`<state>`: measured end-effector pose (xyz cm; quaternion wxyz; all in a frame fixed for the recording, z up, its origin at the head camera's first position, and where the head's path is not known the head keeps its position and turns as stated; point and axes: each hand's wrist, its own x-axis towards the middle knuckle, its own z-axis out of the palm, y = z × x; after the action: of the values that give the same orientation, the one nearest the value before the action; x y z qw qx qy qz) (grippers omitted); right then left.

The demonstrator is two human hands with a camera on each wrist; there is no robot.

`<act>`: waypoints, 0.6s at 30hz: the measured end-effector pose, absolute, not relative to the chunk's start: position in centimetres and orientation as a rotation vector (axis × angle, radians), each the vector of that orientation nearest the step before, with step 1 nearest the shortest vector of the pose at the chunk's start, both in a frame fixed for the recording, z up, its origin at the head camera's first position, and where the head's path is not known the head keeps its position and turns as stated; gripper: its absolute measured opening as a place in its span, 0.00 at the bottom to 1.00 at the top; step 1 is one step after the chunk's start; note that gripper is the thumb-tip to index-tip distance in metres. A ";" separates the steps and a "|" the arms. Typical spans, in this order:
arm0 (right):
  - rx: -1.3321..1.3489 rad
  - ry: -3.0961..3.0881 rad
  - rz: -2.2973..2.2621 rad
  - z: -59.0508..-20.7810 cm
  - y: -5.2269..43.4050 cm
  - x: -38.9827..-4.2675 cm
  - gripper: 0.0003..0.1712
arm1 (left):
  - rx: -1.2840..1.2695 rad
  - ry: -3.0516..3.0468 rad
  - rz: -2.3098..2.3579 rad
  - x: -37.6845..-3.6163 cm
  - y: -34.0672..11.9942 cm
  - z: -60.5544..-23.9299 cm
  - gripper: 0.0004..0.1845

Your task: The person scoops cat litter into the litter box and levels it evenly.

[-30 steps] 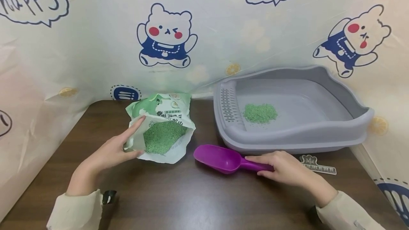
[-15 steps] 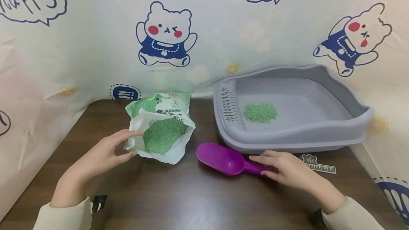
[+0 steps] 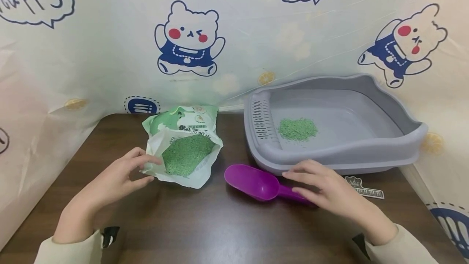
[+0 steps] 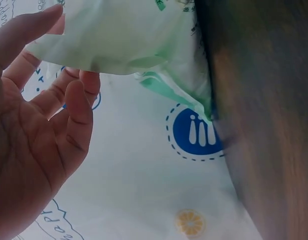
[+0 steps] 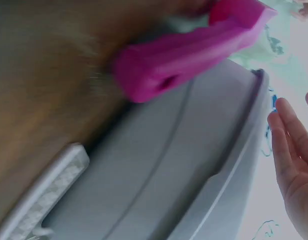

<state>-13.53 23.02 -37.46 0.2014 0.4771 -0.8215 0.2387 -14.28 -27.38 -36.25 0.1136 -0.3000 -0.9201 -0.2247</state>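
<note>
A purple litter scoop lies on the table with its bowl to the left. My right hand hovers over the scoop's handle, fingers spread and holding nothing. In the right wrist view, that hand appears apart from the handle. The white and green bag at left has its mouth wide, with green litter pellets inside. My left hand is at the bag's left rim, fingers loosely bent. In the left wrist view, the thumb and fingers overlap the bag's edge without gripping it.
A grey litter box stands at the back right, with a small heap of green pellets on its floor. Beside its front lies a flat white comb-like piece. A printed curtain hangs behind the brown table.
My right hand has let go of the scoop's handle and lifted off it. My left hand has loosened from the bag's rim and drawn back slightly left; the bag's mouth stays wide.
</note>
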 end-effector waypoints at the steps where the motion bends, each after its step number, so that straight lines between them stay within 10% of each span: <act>1: 1.332 -2.299 0.668 -37.1 22.7 -13.8 0.20 | -0.875 -2.702 -0.656 -14.3 -27.4 -36.3 0.25; 18: 1.279 -2.670 0.521 -32.2 14.6 -19.3 0.25 | -0.614 -2.847 -0.447 -13.9 -29.7 -36.8 0.18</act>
<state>-19.28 14.59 -32.24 0.0679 0.4244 -0.8862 0.1731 -13.94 -29.73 -36.81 0.0972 -0.2075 -0.9616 -0.1511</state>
